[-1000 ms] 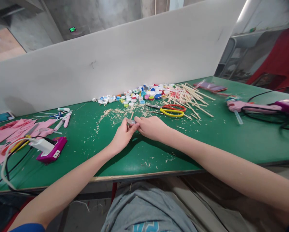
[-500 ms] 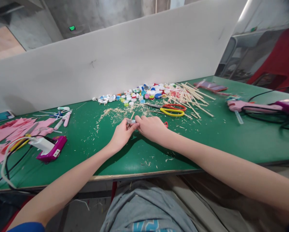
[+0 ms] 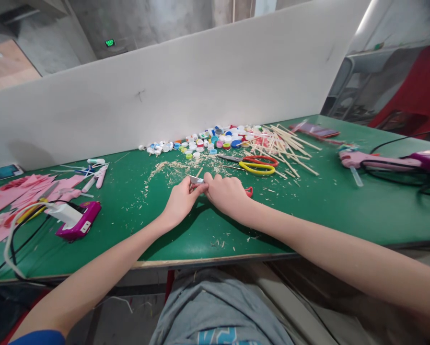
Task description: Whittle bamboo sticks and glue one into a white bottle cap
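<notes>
My left hand (image 3: 180,201) is closed in a pinch on a thin wooden stick (image 3: 199,171), whose tip pokes up past the fingers. Against the stick lies a short, flat grey blade (image 3: 196,180). My right hand (image 3: 227,192) is closed around the knife the blade seems to belong to; most of it is hidden by the fingers. A red loop-like end (image 3: 249,191) shows just beyond the right hand. Both hands touch at the fingertips, low over the green table (image 3: 128,239). Pale wood shavings (image 3: 168,167) lie scattered around them.
Behind the hands are scissors (image 3: 260,165) with yellow and orange handles, a heap of bottle caps (image 3: 215,140) and wooden sticks (image 3: 290,143). A pink glue gun (image 3: 376,159) lies right. Leftward are a purple power strip (image 3: 80,223), cables and pink sheets (image 3: 24,191). A white partition (image 3: 186,81) borders the back.
Both hands keep nearly the same place and grip. The blade and the stick tip show slightly more between the fingers. The whole view has shifted a little.
</notes>
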`<state>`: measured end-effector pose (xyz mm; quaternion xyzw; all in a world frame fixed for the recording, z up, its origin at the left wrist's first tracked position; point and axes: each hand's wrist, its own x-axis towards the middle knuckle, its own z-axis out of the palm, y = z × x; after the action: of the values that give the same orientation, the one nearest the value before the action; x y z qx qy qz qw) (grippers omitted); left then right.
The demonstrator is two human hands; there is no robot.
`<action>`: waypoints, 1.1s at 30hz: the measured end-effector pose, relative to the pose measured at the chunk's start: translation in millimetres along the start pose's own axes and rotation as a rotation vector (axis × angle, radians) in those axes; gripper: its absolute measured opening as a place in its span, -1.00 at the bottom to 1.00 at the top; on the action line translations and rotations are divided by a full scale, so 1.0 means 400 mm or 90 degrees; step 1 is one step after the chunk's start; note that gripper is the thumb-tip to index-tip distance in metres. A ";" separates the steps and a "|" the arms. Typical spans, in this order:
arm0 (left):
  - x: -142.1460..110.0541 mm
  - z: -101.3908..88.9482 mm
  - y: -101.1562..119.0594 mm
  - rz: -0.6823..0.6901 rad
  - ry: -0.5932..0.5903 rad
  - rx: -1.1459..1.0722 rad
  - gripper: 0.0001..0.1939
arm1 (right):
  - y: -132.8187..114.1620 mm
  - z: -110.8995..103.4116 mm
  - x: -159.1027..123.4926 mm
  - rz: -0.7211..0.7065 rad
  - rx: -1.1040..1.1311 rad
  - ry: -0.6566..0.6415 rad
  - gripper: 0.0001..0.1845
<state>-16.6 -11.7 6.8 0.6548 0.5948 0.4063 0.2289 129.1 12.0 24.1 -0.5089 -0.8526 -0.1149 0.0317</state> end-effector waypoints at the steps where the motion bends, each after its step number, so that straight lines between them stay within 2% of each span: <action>1: -0.001 0.000 0.001 0.002 0.003 0.003 -0.67 | -0.001 0.000 0.000 0.004 0.000 0.000 -0.61; 20: 0.010 -0.006 0.018 0.012 0.027 0.023 -0.68 | -0.005 -0.009 0.003 0.046 -0.001 0.021 -0.60; 25: 0.029 -0.002 0.021 0.007 0.064 0.023 -0.58 | 0.002 -0.019 0.021 0.052 0.001 0.021 -0.59; 33: 0.033 0.002 0.018 -0.007 0.067 0.025 -0.53 | 0.000 -0.028 0.023 0.074 -0.005 0.039 -0.62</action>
<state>-12.3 0.0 15.6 0.6336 0.6177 0.4267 0.1868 124.1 17.3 36.4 -0.5540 -0.8197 -0.1318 0.0621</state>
